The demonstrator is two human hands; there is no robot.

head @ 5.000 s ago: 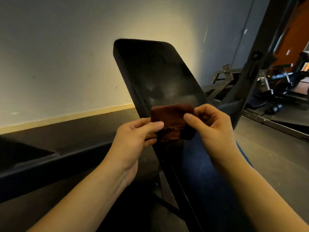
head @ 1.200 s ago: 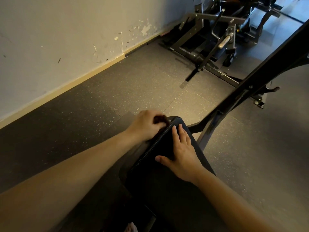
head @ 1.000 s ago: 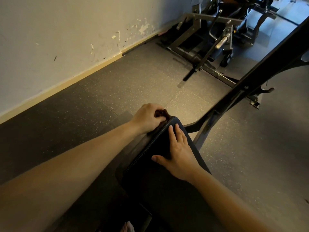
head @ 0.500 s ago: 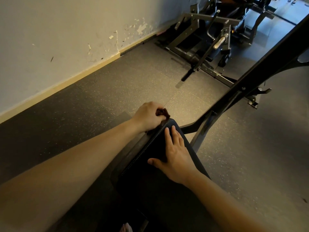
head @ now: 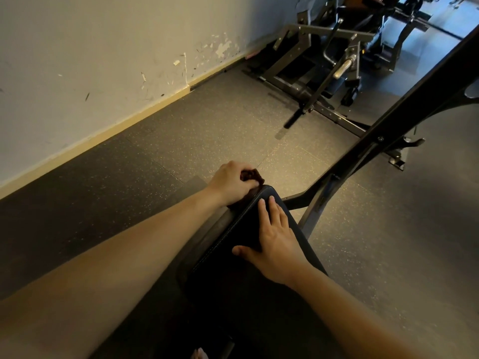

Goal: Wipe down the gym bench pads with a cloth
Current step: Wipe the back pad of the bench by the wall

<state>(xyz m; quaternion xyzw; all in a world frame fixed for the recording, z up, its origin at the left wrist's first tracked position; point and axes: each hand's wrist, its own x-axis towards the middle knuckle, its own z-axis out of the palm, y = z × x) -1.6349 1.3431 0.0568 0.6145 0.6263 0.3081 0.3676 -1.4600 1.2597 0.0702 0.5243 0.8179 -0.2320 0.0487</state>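
A: What differs from five seconds ago?
B: Back then both hands held the cloth flat in front of the pad. Now the right hand (head: 274,239) lies on the bench pad (head: 233,281) with its fingers straight. The left hand (head: 233,185) is fisted round the bunched brown cloth (head: 251,175), pressed to the pad's far left corner.
A: And the pad's line?
B: Its long axis runs away from the person — rounded end toward the speckled floor (head: 207,130). Beyond is a steel machine frame (head: 311,60) by the scuffed wall (head: 90,47).

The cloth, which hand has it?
The left hand grips the brown cloth at the end of the bench pad; the right hand lies flat on it, empty.
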